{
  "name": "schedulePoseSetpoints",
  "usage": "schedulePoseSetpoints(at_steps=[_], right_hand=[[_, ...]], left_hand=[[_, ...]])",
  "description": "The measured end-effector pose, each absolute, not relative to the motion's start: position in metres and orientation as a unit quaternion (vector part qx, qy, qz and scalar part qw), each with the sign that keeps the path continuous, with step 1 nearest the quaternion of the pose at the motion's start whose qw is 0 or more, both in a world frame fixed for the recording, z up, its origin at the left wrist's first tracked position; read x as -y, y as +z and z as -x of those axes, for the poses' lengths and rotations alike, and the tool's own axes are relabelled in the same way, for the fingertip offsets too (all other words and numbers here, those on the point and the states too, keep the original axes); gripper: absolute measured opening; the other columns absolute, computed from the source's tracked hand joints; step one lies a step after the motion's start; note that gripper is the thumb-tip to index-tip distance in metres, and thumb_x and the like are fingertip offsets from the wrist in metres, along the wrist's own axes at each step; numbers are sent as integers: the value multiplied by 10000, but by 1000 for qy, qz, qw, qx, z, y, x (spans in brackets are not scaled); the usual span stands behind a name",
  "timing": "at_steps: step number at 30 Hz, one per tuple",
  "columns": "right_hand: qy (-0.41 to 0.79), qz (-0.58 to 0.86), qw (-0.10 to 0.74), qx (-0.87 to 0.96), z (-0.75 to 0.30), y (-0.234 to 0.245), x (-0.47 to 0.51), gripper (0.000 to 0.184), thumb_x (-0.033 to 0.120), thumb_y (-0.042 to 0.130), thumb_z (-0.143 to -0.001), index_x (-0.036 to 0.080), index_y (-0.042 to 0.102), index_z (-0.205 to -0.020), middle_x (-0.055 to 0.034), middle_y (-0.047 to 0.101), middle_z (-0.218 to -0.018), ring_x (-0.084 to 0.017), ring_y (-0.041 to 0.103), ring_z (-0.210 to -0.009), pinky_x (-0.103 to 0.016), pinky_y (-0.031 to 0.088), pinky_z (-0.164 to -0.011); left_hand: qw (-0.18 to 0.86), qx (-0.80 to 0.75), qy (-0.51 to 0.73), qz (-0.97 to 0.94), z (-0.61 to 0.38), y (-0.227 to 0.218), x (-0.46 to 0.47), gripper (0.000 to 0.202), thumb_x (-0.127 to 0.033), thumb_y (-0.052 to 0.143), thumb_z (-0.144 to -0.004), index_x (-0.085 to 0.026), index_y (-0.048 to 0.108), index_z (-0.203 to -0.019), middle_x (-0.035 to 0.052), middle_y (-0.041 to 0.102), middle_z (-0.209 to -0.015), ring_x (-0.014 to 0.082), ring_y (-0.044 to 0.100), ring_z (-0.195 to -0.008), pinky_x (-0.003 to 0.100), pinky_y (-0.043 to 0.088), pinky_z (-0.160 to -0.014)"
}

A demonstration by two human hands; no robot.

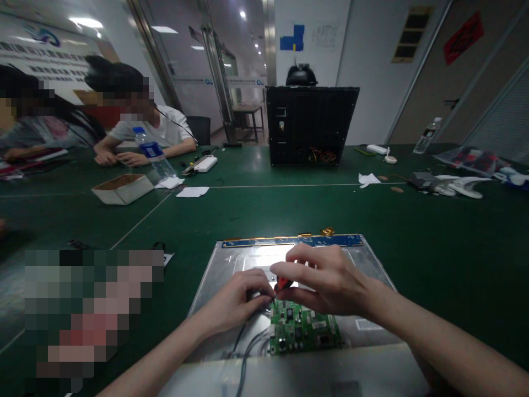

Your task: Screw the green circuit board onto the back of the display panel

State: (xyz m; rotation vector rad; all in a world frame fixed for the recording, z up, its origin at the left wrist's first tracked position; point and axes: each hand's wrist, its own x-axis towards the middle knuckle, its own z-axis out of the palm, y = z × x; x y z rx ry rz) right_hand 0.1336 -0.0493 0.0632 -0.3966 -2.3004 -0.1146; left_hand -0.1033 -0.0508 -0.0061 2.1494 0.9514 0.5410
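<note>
My right hand (326,278) grips a small red-handled screwdriver (283,283), mostly covered by my fingers; its tip is hard to make out. My left hand (243,295) is closed in a pinch right beside it, at the upper left corner of a green circuit board (303,328). Whatever lies between the left fingertips is hidden. The board rests on the silver metal back of a flat display panel (206,286), which has a blue circuit strip (264,242) along its far edge. Dark cables (244,358) run from the board's left side toward me.
Across the green table (231,212) stands a black open-backed monitor housing (312,124). To the left are a cardboard tray (123,189), a water bottle (152,151) and two seated people. Another bottle (428,135) and bagged items (475,162) lie at right. A blurred-out patch covers the near left.
</note>
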Motion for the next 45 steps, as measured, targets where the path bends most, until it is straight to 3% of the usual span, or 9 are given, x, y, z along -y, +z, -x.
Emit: schedulePoseSetpoints(at_steps=[6, 15, 18, 23, 25, 30, 33, 40, 45], right_hand=[[3, 135, 400, 906, -133, 64, 51, 357, 150, 483, -922, 83, 519, -1271, -124, 675, -1121, -166, 648, -966, -259, 526, -669], [-25, 154, 390, 908, -133, 62, 50, 167, 253, 563, -932, 167, 564, -1075, -33, 654, -881, -118, 560, -631, -244, 402, -476], [-8, 150, 387, 910, -133, 62, 50, 216, 257, 559, -937, 151, 563, -1125, -55, 678, -938, -137, 615, -717, -248, 452, -515], [25, 129, 393, 910, -134, 64, 51, 354, 158, 476, -939, 84, 500, -1284, -125, 680, -1123, -162, 647, -1007, -267, 547, -721], [26, 127, 395, 910, -133, 63, 51, 349, 139, 477, -935, 83, 503, -1279, -119, 686, -1103, -156, 647, -989, -267, 546, -732], [-11, 153, 390, 908, -133, 60, 50, 236, 222, 524, -945, 143, 555, -1165, -66, 675, -964, -136, 608, -714, -250, 456, -515], [-31, 160, 384, 909, -134, 61, 49, 179, 271, 532, -956, 167, 581, -1093, -38, 656, -882, -120, 564, -619, -247, 410, -470], [3, 137, 398, 907, -133, 65, 51, 348, 165, 468, -943, 106, 503, -1283, -125, 680, -1118, -164, 658, -969, -270, 547, -670], [-3, 148, 397, 906, -132, 64, 51, 331, 157, 471, -944, 111, 508, -1270, -110, 680, -1072, -154, 651, -895, -259, 529, -615]], left_hand=[[359, -364, 210, -833, 103, -3, 51, 77, -171, 624, -881, -189, 697, -864, 15, 691, -874, 190, 620, -825, 308, 439, -776], [358, -368, 211, -832, 103, -4, 51, 83, -163, 617, -867, -178, 681, -818, 19, 684, -863, 184, 611, -797, 296, 435, -749], [360, -373, 199, -832, 103, -6, 51, 96, -186, 603, -889, -177, 683, -837, 24, 683, -872, 189, 611, -810, 297, 437, -745], [362, -374, 199, -830, 103, -6, 51, 97, -216, 604, -898, -178, 692, -882, 35, 690, -894, 205, 621, -847, 316, 452, -774], [359, -371, 206, -831, 103, -6, 51, 82, -201, 614, -886, -181, 694, -882, 32, 688, -887, 206, 622, -849, 319, 456, -780], [357, -366, 218, -831, 102, -3, 51, 98, -177, 613, -875, -182, 682, -805, 17, 670, -838, 185, 610, -789, 306, 457, -761], [359, -369, 214, -830, 102, -4, 51, 109, -178, 604, -881, -184, 687, -812, 16, 674, -831, 184, 608, -785, 305, 454, -762], [360, -376, 202, -830, 102, -3, 52, 96, -190, 603, -880, -180, 689, -839, 33, 701, -870, 200, 617, -815, 320, 456, -768], [362, -370, 205, -831, 101, -1, 52, 100, -177, 604, -884, -184, 688, -830, 29, 698, -867, 195, 613, -804, 327, 453, -781]])
